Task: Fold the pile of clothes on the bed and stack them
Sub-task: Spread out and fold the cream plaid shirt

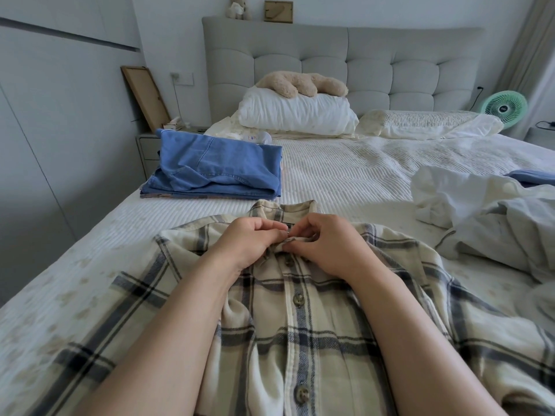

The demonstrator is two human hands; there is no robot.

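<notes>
Head view looks down at a plaid shirt (300,310) spread flat on the near part of the bed (345,172). Left hand (249,241) and right hand (324,244) meet just below the collar, fingers curled, pinching the button placket. Folded blue clothes (216,166) sit far left; unfolded pale garments (486,211) lie right.

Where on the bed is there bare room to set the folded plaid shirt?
Bare quilt lies between the blue stack on the left, the pillows behind and the unfolded pile on the right. A narrower strip runs along the left edge. The near side is crowded: the plaid shirt under both hands.
</notes>
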